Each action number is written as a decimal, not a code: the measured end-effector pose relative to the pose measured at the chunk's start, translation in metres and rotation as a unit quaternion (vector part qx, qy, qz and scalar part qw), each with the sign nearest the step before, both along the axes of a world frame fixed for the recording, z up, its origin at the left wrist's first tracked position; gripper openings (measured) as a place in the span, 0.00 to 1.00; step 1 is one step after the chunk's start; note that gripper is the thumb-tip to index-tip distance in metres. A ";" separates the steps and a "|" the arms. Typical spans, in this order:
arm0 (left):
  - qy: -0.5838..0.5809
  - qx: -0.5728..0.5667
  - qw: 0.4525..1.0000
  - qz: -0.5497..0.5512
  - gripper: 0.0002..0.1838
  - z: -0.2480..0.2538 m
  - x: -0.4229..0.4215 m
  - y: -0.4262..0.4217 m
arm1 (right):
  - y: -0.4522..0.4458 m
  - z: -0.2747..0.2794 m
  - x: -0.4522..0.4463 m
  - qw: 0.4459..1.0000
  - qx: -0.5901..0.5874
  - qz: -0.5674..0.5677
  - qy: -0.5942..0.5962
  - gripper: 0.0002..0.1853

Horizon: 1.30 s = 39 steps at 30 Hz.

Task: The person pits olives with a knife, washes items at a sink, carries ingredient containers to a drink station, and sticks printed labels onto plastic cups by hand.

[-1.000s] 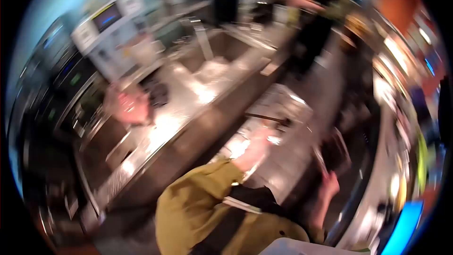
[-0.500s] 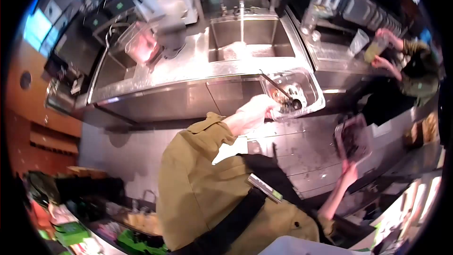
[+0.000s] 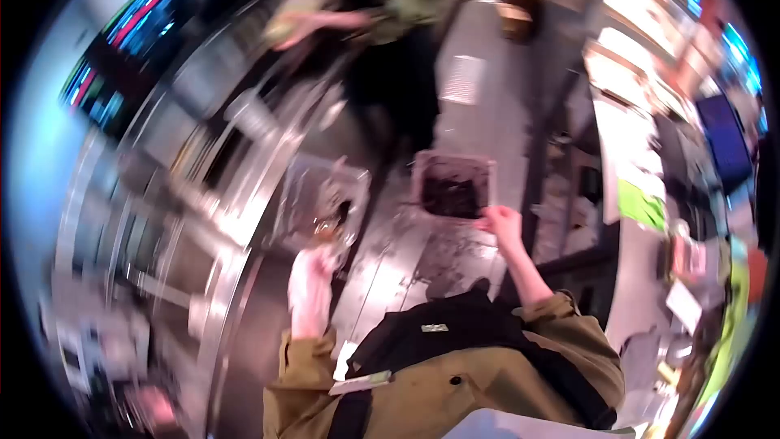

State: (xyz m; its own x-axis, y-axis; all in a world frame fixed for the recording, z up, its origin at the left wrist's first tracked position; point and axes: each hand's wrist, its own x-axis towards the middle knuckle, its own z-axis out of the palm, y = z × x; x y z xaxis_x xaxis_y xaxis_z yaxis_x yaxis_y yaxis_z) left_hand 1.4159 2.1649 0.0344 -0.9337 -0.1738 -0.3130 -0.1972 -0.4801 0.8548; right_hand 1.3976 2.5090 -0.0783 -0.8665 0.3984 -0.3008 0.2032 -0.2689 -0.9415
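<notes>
My left hand point(image 3: 311, 289) is closed on the near edge of a clear plastic tub point(image 3: 294, 195). Inside lie some blurred items, among them a dark-ended utensil point(image 3: 343, 211) whose kind I cannot make out. My right hand point(image 3: 501, 223) grips the near right corner of a second see-through tub point(image 3: 453, 164), tinted pinkish. Dark contents point(image 3: 451, 197) cover its bottom. Both tubs hang above the floor in front of me, side by side and apart.
Ahead stands another person point(image 3: 398, 41), hands around a container of yellowish liquid point(image 3: 284, 26). A steel counter point(image 3: 260, 187) runs along the left, with a translucent cup point(image 3: 252, 114) on it. Wet-looking floor tiles point(image 3: 390, 252) lie below. On the right is a cluttered worktop point(image 3: 634, 268).
My view has swung to the right, away from the sink with running water, and is blurred. Both tubs are still in my hands and now appear in front of me.
</notes>
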 end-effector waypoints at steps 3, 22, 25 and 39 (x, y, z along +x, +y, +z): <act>-0.006 -0.017 0.994 -0.106 0.04 -0.007 -0.046 0.067 | 0.057 -0.003 -0.013 0.995 -0.049 -0.079 0.038 0.06; -0.022 0.113 0.973 -0.202 0.05 -0.018 -0.553 0.551 | 0.460 -0.010 -0.424 0.965 -0.001 -0.261 0.008 0.06; 0.163 0.030 0.952 -0.258 0.05 0.001 -0.630 0.592 | 0.524 0.012 -0.494 0.959 -0.002 -0.281 0.021 0.07; 0.048 -0.014 0.992 -0.120 0.06 0.016 -1.075 0.785 | 0.792 0.008 -0.973 0.965 0.011 -0.253 0.063 0.08</act>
State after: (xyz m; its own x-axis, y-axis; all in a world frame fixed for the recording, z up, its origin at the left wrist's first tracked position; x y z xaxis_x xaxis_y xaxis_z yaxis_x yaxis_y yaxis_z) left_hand 0.3411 2.9501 0.0506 -0.9745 0.0493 -0.2189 -0.2198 -0.4046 0.8877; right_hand 0.4246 3.3009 -0.0702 -0.5882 0.7857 -0.1917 -0.0655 -0.2826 -0.9570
